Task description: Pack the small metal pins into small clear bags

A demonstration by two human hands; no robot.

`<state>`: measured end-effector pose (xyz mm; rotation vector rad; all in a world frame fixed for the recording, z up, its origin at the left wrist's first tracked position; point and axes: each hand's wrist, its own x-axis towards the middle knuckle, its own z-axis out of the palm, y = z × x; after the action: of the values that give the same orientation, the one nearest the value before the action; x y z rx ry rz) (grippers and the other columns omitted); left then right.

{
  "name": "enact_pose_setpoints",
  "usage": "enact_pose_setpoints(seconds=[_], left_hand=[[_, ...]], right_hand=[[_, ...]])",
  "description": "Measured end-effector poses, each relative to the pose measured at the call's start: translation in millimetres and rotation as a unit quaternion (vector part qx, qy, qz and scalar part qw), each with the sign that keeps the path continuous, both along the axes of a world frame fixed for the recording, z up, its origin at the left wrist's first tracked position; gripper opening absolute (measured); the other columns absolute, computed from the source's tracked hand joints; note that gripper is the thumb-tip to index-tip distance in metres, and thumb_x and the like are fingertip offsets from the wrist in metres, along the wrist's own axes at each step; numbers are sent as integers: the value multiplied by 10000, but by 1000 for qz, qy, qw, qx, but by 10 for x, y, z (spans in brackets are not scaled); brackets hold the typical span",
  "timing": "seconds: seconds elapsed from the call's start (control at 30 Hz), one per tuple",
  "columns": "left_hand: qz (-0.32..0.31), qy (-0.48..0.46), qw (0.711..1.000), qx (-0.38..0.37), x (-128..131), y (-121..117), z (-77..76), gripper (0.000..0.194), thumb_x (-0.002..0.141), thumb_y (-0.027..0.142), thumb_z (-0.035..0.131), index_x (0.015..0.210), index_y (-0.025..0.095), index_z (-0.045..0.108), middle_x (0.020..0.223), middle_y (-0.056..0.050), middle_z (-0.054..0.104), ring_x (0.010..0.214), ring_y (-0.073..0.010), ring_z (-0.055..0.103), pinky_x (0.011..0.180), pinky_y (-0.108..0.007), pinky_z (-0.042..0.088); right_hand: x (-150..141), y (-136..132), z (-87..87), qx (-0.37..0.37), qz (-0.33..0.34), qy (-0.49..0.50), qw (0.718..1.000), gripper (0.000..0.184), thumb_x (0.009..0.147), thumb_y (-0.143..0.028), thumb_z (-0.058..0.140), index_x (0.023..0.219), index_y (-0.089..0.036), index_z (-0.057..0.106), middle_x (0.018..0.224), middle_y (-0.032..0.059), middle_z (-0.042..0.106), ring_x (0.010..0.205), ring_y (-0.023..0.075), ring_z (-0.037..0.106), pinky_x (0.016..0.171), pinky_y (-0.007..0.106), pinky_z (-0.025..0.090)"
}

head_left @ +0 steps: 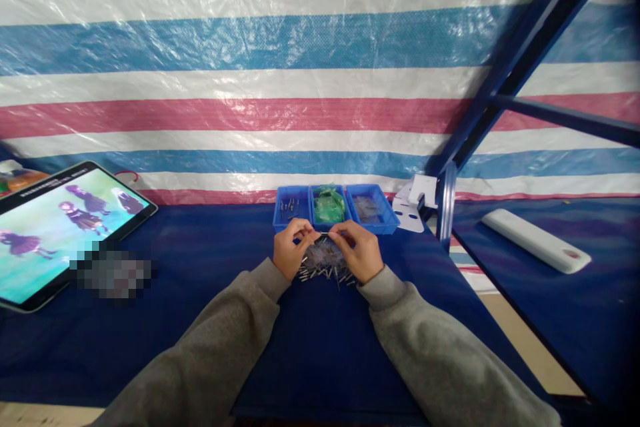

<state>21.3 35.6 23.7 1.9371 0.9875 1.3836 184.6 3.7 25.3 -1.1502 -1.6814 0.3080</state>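
Both my hands meet over a pile of thin metal rods [327,273] on the dark blue surface. My left hand [289,250] is closed in a pinch on one end of a small, thin metal rod [324,234]. The other end sits between the pinched thumb and finger of my right hand [364,253]. Small clear plastic pieces [323,253] lie among the rods, partly covered by my fingers. Just beyond the hands stand three blue bins: the left bin [276,213] has a few slim metal pieces, the middle one a green plastic bag [329,205], the right one clear plastic pieces [367,209].
A tablet [75,227] with a cartoon on its screen lies at the left, near a blurred-out patch. White cut card [413,203] leans by a blue metal post [445,207]. A long white object [535,240] rests at the right. Behind hangs a striped plastic sheet [250,47].
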Motion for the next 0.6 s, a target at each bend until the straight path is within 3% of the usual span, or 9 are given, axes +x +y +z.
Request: enact_pose_setpoints(seconds=[0.27,0.5,0.6], left_hand=[[-6,31,999,34,-19,-17,39,126,754,281,620,768,162,659,739,-27,676,657,-131,619,659,-234,493],[-53,-50,997,10,18,-56,58,120,829,252,527,863,139,548,967,-99,651,897,-163,617,766,-282,498],[-21,-26,999,21,1,-47,52,138,842,262,507,887,138,549,842,-68,663,785,-141,629,743,-277,496]], right_hand=[[-1,13,-42,-13,-14,5,1000,200,851,-338,477,785,-189,593,725,18,592,579,121,506,559,241,395],[4,15,-23,-8,-27,-2,1000,229,867,-333,446,836,-186,619,753,28,627,619,130,540,582,243,410],[19,15,-12,-6,-50,5,999,258,873,-347,428,868,-184,627,771,36,640,629,137,551,590,251,417]])
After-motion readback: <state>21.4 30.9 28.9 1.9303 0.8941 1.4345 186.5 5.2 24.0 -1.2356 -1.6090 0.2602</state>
